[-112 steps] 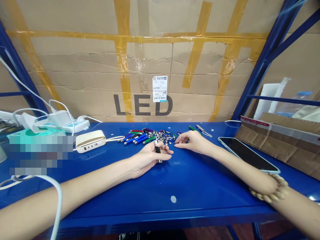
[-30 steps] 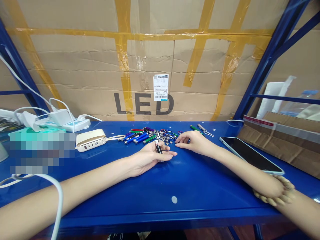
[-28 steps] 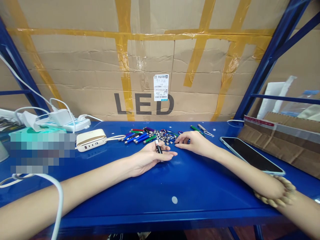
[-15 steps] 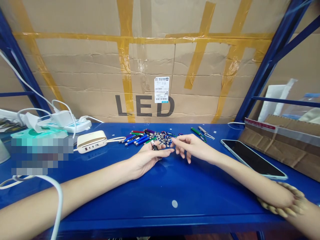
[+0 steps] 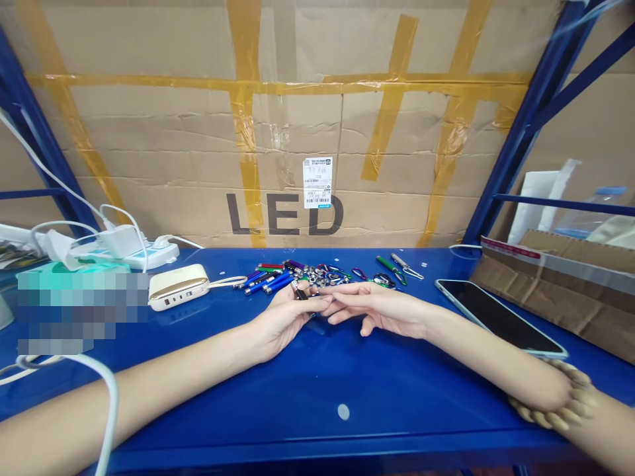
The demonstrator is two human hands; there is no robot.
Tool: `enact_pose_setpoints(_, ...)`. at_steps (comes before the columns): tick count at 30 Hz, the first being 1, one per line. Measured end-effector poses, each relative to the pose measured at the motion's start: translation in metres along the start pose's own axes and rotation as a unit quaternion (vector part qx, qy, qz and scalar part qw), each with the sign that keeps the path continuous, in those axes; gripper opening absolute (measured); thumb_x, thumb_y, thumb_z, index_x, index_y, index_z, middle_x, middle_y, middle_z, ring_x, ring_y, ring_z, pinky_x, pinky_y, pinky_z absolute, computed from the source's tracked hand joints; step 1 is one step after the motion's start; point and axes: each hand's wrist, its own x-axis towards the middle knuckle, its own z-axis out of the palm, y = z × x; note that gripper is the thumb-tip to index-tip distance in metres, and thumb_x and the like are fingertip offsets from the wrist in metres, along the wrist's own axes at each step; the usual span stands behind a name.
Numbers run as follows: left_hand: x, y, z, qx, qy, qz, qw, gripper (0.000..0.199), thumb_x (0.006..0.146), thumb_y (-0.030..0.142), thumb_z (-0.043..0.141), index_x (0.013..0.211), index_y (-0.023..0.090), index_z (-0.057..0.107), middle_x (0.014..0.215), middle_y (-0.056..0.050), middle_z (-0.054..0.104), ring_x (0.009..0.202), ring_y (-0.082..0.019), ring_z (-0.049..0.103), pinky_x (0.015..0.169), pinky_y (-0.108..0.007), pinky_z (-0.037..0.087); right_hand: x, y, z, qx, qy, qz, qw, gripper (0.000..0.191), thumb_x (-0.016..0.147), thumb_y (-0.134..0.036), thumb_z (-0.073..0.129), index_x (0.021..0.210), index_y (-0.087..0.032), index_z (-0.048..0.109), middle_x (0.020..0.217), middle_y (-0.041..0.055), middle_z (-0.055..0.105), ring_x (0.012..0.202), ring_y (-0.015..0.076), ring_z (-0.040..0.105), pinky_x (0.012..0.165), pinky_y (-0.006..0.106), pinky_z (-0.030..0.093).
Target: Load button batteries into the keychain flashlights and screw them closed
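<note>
The small black tube [image 5: 301, 293] is lying in your left hand [image 5: 284, 318], with its silver end pointing upward and away from you. Your left fingers are curling around it, and your left thumb is stretching across toward the other side. Your right hand [image 5: 380, 308] is coming together with the left at the fingertips; its fingers are extending loosely, a little spread, and I cannot tell if they are gripping anything, because the tips are overlapping there.

Just beyond your left hand, coloured tubes [image 5: 268, 282] are lying in a loose heap on the blue worktop [image 5: 278, 410], and small metal parts [image 5: 321, 276] are lying beside them, behind the meeting fingertips. Beyond your right hand, a green tube [image 5: 387, 264] and a silver tube [image 5: 399, 262] are resting side by side. To the right of your right hand, a phone [image 5: 496, 316] is lying with its dark screen up. To the left of your left hand, a cream power bank [image 5: 178, 285] is sitting. Farther beyond both hands, a big taped carton [image 5: 193, 158] is standing, showing the letters "LED".
</note>
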Motion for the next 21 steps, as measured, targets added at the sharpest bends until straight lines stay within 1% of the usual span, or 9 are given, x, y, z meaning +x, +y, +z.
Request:
enact_pose_setpoints(3,0.001,0.000,-0.001,-0.002,0.015,0.017,1.000,0.037,0.054,0.001,0.072,0.070,0.016,0.042,0.070,0.004,0.055,0.072,-0.010,0.058,0.072,-0.024,0.043,0.001,0.001,0.004,0.025,0.000,0.002,1.000,0.030,0.085,-0.024,0.053,0.115,-0.021,0.057,0.106,0.0073,0.063,0.098,0.0146,0.060,0.053,0.013,0.053)
enact_pose_setpoints(6,0.001,-0.001,-0.002,0.007,0.025,0.037,0.999,0.037,0.055,0.001,0.071,0.073,0.016,0.043,0.075,0.003,0.055,0.075,-0.011,0.057,0.072,-0.024,0.043,0.001,0.003,0.008,0.052,-0.005,-0.002,0.999,0.028,0.085,-0.022,0.054,0.112,-0.019,0.058,0.105,0.0070,0.063,0.098,0.0144,0.060,0.054,0.015,0.054)
enact_pose_setpoints(9,0.000,-0.001,-0.003,0.033,0.026,0.052,0.998,0.034,0.057,0.002,0.070,0.077,0.016,0.045,0.081,0.001,0.056,0.078,-0.010,0.057,0.073,-0.024,0.043,0.001,0.004,0.010,0.079,0.001,-0.002,0.997,0.026,0.086,-0.023,0.053,0.110,-0.020,0.060,0.102,0.0064,0.064,0.096,0.0135,0.060,0.056,0.015,0.054)
enact_pose_setpoints(13,-0.002,-0.001,-0.002,0.076,0.016,0.075,0.994,0.034,0.057,0.008,0.074,0.076,0.016,0.045,0.084,0.002,0.055,0.077,-0.009,0.055,0.071,-0.022,0.043,-0.001,0.004,0.014,0.103,0.010,0.002,0.995,0.024,0.085,-0.021,0.054,0.108,-0.019,0.061,0.105,0.0069,0.062,0.095,0.0129,0.060,0.057,0.015,0.054)
enact_pose_setpoints(15,-0.004,-0.001,0.000,0.098,0.015,0.102,0.990,0.035,0.058,0.011,0.074,0.073,0.016,0.043,0.084,0.002,0.055,0.077,-0.008,0.053,0.071,-0.021,0.043,-0.001,0.004,0.016,0.119,0.017,0.001,0.993,0.025,0.084,-0.019,0.054,0.109,-0.020,0.060,0.105,0.0063,0.062,0.093,0.0122,0.061,0.054,0.014,0.054)
enact_pose_setpoints(17,-0.006,0.000,0.001,0.122,0.017,0.144,0.982,0.035,0.061,0.012,0.072,0.069,0.017,0.039,0.083,0.002,0.055,0.078,-0.009,0.053,0.073,-0.022,0.044,-0.003,0.004,0.019,0.145,0.013,-0.006,0.989,0.027,0.084,-0.016,0.053,0.111,-0.022,0.059,0.103,0.0050,0.061,0.089,0.0116,0.061,0.050,0.014,0.054)
enact_pose_setpoints(21,-0.010,0.000,0.005,0.179,0.012,0.227,0.957,0.035,0.066,0.012,0.068,0.064,0.018,0.033,0.083,0.002,0.054,0.082,-0.009,0.053,0.076,-0.022,0.044,-0.005,0.006,0.024,0.203,-0.035,-0.035,0.978,0.028,0.086,-0.016,0.049,0.112,-0.025,0.058,0.098,0.0031,0.059,0.086,0.0126,0.062,0.043,0.016,0.054)
